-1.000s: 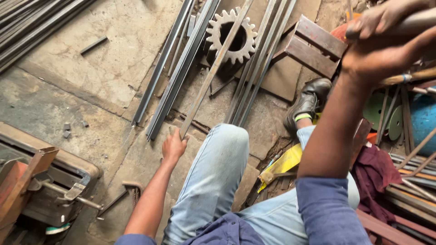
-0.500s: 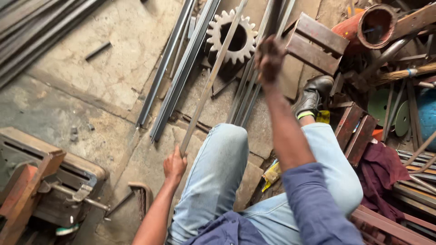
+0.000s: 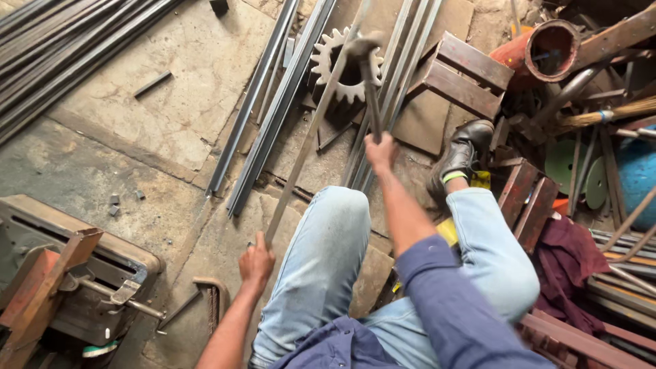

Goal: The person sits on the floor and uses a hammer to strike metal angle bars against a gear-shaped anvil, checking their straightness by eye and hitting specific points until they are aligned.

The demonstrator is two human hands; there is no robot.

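My right hand (image 3: 380,150) grips the handle of a hammer (image 3: 364,65) whose head is down against a long flat steel strip (image 3: 307,143). That strip runs diagonally across the concrete floor from the toothed gear (image 3: 345,65) down to my left hand (image 3: 257,260), which holds its near end beside my left knee. My legs in light blue jeans are bent in front of me. A black shoe (image 3: 459,158) rests by the wooden blocks.
Several long steel bars (image 3: 273,116) lie on the floor ahead and at the top left. A metal vice or cutter frame (image 3: 65,287) stands at the lower left. Rusty angle pieces (image 3: 471,75), a red pipe (image 3: 547,48) and scrap crowd the right side.
My right arm swung down from the upper right, bringing the hammer head onto the strip near the gear. My left hand stayed on the strip's near end.
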